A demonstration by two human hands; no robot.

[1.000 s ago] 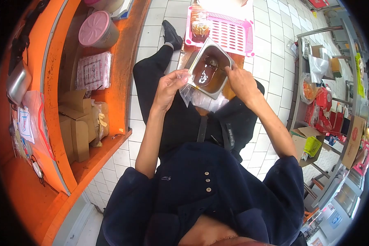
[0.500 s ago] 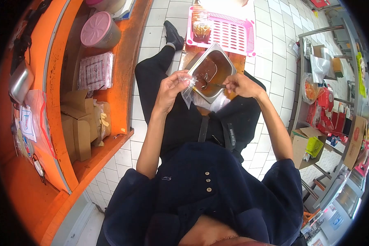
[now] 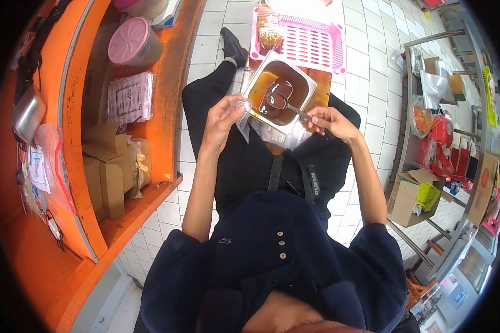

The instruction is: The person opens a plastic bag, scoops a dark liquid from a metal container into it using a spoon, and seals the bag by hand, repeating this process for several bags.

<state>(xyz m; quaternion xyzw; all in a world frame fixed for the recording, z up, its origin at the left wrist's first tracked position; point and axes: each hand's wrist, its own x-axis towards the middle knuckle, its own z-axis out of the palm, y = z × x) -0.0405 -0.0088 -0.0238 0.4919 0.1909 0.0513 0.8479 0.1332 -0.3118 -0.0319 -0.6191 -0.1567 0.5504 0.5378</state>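
Observation:
A rectangular metal pan point(image 3: 312, 84) holds reddish-brown sauce point(image 3: 284, 87) with an oily orange film. My right hand point(image 3: 333, 123) pinches the handle of a metal spoon point(image 3: 276, 100), whose bowl is over the sauce and looks filled with it. At the pan's left corner, my left hand point(image 3: 223, 123) is closed on a small clear plastic bag point(image 3: 242, 125), its mouth near the fingertips and its lower end hanging down. More clear plastic point(image 3: 272, 135) lies below the pan, between the thighs.
Beyond the pan, a pink plastic basket point(image 3: 339, 53) holds filled clear bags point(image 3: 269, 39) at its left. Orange shelving point(image 3: 169, 111) on the left carries a pink-lidded tub point(image 3: 130, 41), printed packets point(image 3: 129, 97) and cardboard boxes point(image 3: 108, 161). A metal rack point(image 3: 397, 166) with goods stands at right.
The spoon has risen from the sauce and now shows its bowl. My right hand has shifted slightly right and down. My left hand has moved a little left with the bag.

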